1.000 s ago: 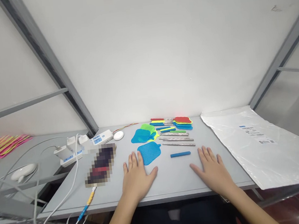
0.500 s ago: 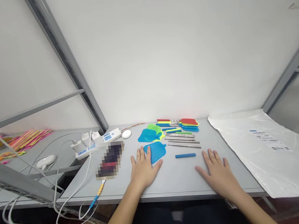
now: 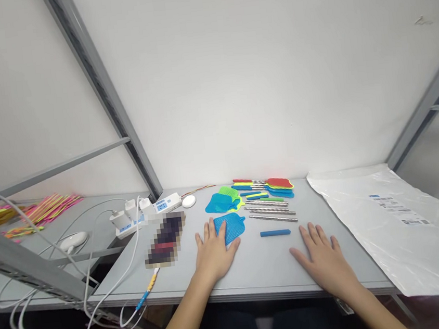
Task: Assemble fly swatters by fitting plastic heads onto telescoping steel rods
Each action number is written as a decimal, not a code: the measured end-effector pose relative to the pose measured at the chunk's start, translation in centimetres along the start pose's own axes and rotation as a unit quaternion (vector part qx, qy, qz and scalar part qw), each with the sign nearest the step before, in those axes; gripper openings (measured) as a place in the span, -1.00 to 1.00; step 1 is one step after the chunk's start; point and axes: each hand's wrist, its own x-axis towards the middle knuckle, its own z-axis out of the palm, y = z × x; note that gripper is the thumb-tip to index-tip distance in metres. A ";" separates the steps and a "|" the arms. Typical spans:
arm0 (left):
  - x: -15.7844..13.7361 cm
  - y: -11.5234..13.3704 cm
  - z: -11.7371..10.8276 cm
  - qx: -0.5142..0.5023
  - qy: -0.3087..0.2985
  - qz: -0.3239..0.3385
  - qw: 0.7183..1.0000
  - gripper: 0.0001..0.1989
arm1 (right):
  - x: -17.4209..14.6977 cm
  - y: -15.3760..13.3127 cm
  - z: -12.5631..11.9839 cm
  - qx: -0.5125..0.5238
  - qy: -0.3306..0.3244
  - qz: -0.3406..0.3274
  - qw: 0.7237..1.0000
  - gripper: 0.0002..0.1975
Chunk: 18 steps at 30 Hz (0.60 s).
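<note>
My left hand [image 3: 215, 254] lies flat with its fingers spread, the fingertips at the edge of a blue perforated fly swatter head [image 3: 232, 227] and partly over it. My right hand [image 3: 323, 255] rests palm down on the grey table [image 3: 270, 269], fingers apart, holding nothing. To its upper left is a blue handle grip [image 3: 275, 233]. Behind that lie several metal rods [image 3: 273, 218] side by side, with blue, yellow and green grips [image 3: 272, 199] beyond. More swatter heads, blue [image 3: 219, 203] and green, overlap at the left. Whole fly swatters [image 3: 280, 183] in red, yellow and blue are stacked near the wall.
A pixelated flat object [image 3: 166, 241] with a cable lies left of my left hand. Power strips [image 3: 164, 204] with plugs and a white round disc [image 3: 189, 201] sit behind it. A large white plastic sheet [image 3: 390, 220] covers the right side. Metal frame posts [image 3: 97, 83] stand at both sides.
The view has shifted slightly, so everything sits a little lower and to the right. Both hands stay in the same places on the table.
</note>
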 end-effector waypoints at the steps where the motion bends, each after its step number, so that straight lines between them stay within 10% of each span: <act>1: -0.1 0.1 0.0 -0.005 0.009 -0.001 1.000 -0.26 | 0.0 0.0 0.0 0.001 0.002 -0.001 1.000 -0.19; 5: -0.4 1.3 -0.6 -0.028 0.060 0.028 0.997 -0.38 | 0.1 0.0 0.3 0.003 0.007 -0.001 1.000 -0.20; 11: 1.9 6.3 -1.5 -0.043 0.014 0.248 0.968 -0.57 | 0.2 0.0 0.0 -0.023 0.009 0.003 1.000 -0.22; 18: 6.5 9.1 -1.3 -0.015 0.026 0.421 0.907 -0.62 | 4.2 0.6 -6.0 -0.041 -0.055 -0.090 0.994 -0.55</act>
